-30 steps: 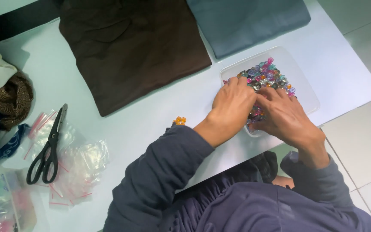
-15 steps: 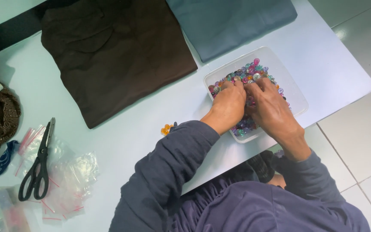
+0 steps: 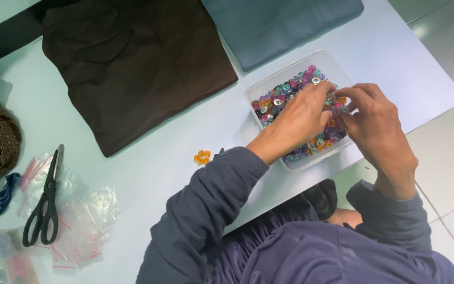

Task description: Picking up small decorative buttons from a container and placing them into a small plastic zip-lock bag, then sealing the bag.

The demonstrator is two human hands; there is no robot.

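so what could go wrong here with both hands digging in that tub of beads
The clear tub sits close to the table's front edge, so a push from the left hand or right hand might tip it onto the floor. The tub is heaped with small colourful beads, which could spill over the rim as fingers stir them. A few orange beads lie loose near the left sleeve, which may sweep them off.

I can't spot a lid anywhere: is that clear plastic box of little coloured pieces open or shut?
Open. The clear box has no lid on it, and both the left hand and right hand reach in among the coloured pieces.
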